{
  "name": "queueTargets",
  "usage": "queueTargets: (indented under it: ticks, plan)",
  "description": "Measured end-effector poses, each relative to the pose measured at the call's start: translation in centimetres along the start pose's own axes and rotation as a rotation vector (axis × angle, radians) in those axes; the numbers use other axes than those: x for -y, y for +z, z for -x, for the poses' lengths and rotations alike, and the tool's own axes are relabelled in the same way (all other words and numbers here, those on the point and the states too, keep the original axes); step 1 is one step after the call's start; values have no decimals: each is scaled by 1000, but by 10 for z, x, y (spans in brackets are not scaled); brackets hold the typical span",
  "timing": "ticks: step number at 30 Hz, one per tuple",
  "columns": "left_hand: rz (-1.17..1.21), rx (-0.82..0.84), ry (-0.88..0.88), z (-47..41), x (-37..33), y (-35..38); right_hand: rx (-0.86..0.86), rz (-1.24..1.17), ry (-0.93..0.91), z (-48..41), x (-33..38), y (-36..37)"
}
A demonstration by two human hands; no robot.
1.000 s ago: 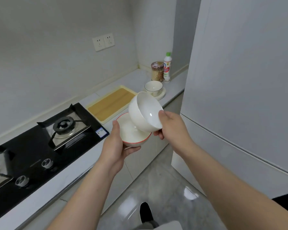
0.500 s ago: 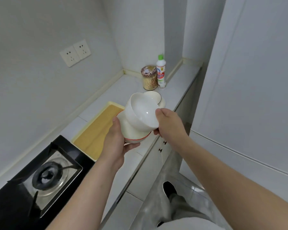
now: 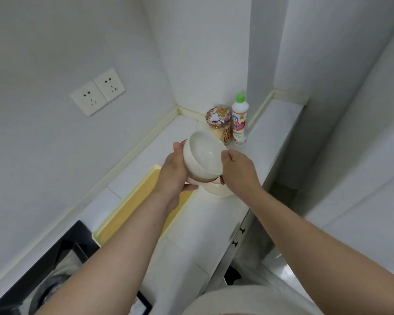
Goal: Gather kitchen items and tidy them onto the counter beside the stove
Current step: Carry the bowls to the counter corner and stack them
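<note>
We only catch a sliver of the red-rimmed bowl under the white bowl; the stove runs off-frame, and the bottle label is unreadable.

1. White bowl: plain, glossy, deep-sided, empty. It is tilted, with its mouth turned up and to the right, and sits nested in item 2. The person's right hand pinches its right rim, thumb on top.
2. Red-rimmed bowl: white with a thin red line at the lip, mostly hidden under item 1. The left hand cups it from the left and below, above the table.
3. White dish: on the table directly beneath the pair, only its near edge showing.
</note>
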State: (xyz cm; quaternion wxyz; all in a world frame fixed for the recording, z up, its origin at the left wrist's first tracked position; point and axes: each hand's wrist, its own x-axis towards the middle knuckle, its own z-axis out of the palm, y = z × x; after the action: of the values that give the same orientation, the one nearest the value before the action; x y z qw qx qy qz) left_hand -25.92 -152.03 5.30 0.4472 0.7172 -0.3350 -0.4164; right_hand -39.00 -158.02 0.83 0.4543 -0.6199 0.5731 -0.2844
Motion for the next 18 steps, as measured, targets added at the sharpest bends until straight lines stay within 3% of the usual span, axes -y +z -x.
queueTargets:
  ticks: [11, 18]
  plan:
    - [89, -9, -129, -87, -7, 17, -19, 127, 36, -78, 9, 9]
    - [40, 80, -184, -118, 4, 30, 29, 27, 181, -98, -3, 8]
